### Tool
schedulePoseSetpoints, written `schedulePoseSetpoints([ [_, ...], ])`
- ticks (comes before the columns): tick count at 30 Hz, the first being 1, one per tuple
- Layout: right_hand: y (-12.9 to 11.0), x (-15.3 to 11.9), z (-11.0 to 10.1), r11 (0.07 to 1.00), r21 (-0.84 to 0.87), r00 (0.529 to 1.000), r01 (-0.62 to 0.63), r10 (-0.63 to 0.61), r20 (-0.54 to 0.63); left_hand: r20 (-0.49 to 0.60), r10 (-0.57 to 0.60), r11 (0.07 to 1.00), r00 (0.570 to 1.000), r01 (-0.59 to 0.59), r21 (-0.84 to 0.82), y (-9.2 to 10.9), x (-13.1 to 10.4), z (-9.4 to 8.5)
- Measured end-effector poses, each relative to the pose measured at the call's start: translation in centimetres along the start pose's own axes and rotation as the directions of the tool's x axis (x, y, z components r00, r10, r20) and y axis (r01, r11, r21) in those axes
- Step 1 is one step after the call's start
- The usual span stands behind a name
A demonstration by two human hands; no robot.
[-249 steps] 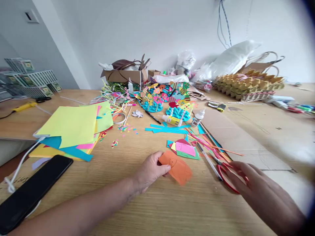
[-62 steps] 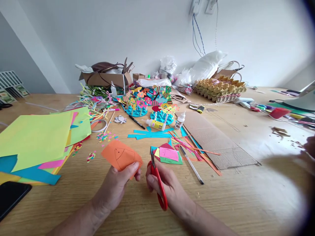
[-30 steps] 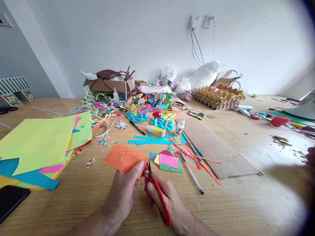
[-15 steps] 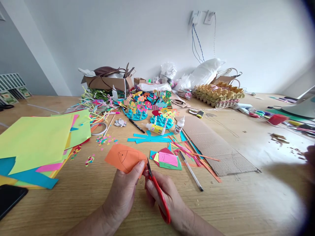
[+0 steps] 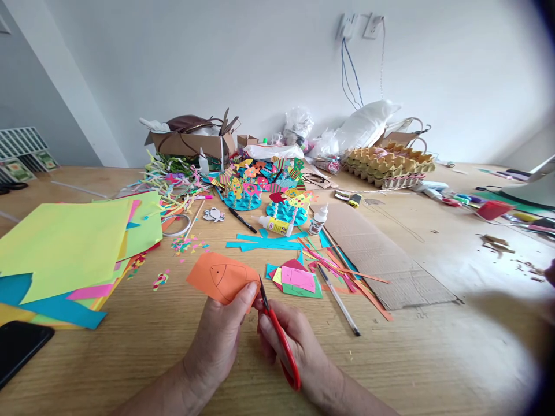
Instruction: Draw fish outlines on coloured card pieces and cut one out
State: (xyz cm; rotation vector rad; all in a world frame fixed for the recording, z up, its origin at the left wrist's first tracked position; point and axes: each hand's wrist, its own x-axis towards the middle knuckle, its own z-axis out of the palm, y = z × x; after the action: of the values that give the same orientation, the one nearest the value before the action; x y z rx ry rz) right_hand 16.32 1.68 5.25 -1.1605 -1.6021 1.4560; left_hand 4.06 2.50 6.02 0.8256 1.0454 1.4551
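Observation:
Pinched in my left hand [image 5: 219,335] is a piece of orange paper [image 5: 223,277] with a fish outline drawn on it in black. My thumb presses on its right end. My right hand [image 5: 299,341] is closed around red-handled scissors [image 5: 284,344]. The dark blades point up and meet the right edge of the orange paper beside my left thumb. Just beyond, a small stack of coloured paper pieces lies on the table, with a pink one [image 5: 298,279] with drawn lines on top. A clear pen [image 5: 339,300] lies to the right of it.
Large coloured sheets [image 5: 65,248] and a black phone [image 5: 21,349] lie at left. Behind my hands are blue paper strips [image 5: 264,242], a yellow glue bottle [image 5: 277,226], a white glue bottle [image 5: 318,219] and paper fish on blue bases [image 5: 286,215]. Cardboard [image 5: 385,260] lies at right.
Both hands, the orange paper and the scissors hold nearly the same pose. The whole view has shifted slightly.

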Motion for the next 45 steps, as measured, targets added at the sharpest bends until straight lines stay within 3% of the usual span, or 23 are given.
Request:
schedulePoseSetpoints([
  [24, 0.3, 0.0, -0.1, 0.999, -0.035, 0.999, -0.039, 0.04, 0.027, 0.083, 0.016, 1.0, 0.996, -0.014, -0.021, 0.3, 0.2, -0.6],
  [45, 1.1, 0.0, -0.4, 1.0, -0.009, 0.996, -0.027, 0.028, 0.085, 0.078, -0.092, 0.996, 0.993, 0.092, 0.002, 1.5, 0.4, -0.7],
])
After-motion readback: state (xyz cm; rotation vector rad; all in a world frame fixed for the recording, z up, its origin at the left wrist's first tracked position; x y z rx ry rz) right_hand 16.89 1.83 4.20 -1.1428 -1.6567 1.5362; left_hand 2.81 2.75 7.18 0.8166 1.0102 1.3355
